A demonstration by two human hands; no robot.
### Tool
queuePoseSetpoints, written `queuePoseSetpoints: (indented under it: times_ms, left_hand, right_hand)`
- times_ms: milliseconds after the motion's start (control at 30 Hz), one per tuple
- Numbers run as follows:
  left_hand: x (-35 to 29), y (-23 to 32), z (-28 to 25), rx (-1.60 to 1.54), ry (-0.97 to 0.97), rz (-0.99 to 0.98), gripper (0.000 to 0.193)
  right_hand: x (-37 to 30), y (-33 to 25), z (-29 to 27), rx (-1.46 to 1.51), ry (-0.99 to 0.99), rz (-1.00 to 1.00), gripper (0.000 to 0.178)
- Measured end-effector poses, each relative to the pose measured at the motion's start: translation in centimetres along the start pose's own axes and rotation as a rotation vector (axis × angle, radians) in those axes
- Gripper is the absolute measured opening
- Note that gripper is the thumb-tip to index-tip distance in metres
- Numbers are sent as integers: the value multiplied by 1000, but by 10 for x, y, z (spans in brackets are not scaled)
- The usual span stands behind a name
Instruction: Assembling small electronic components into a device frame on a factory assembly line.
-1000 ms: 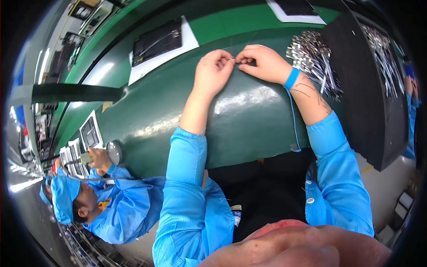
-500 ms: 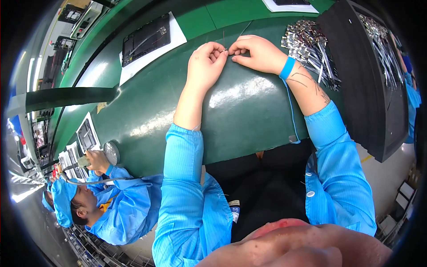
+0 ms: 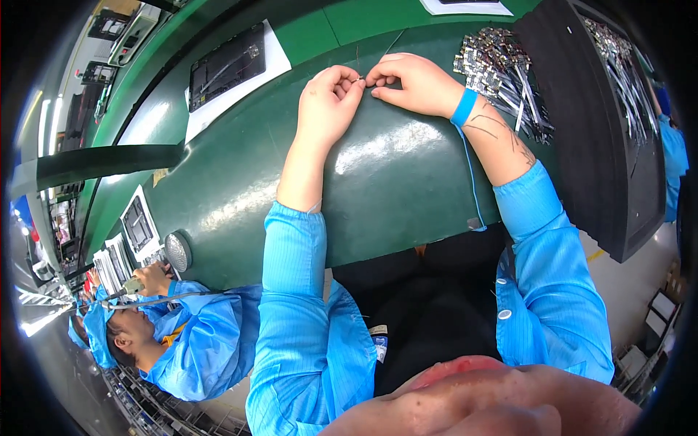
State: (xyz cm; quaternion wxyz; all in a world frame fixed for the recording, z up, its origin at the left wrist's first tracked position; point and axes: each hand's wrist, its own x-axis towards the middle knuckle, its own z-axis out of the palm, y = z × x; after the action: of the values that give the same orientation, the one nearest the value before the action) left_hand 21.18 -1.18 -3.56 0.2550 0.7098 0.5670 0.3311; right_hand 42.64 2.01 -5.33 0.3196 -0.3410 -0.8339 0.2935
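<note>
A small part (image 3: 360, 78) sits pinched in the fingers of the left hand (image 3: 329, 105), over the bench (image 3: 396, 189). The right hand (image 3: 422, 86) curls just beside it; its hold cannot be told. Thin wires (image 3: 393, 45) extend beyond, so light, steady pressure seems wise.

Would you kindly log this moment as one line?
Left hand: pinching tiny part | right hand: close beside it | parts pile: far right | black panel: on white sheet, left

A head-worn fisheye looks steeply down at the green bench (image 3: 392, 196).
</note>
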Motion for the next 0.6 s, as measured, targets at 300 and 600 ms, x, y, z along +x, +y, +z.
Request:
queuePoseSetpoints:
  times_ms: [300,600]
  left_hand:
    - [-1,0,6,10,-1,9,15]
    - [-3,4,5,1,15,24,15]
  right_hand:
    - [-5,4,0,-10,-8,-21,20]
    - [-7,-1,-2,-18,-16,9,20]
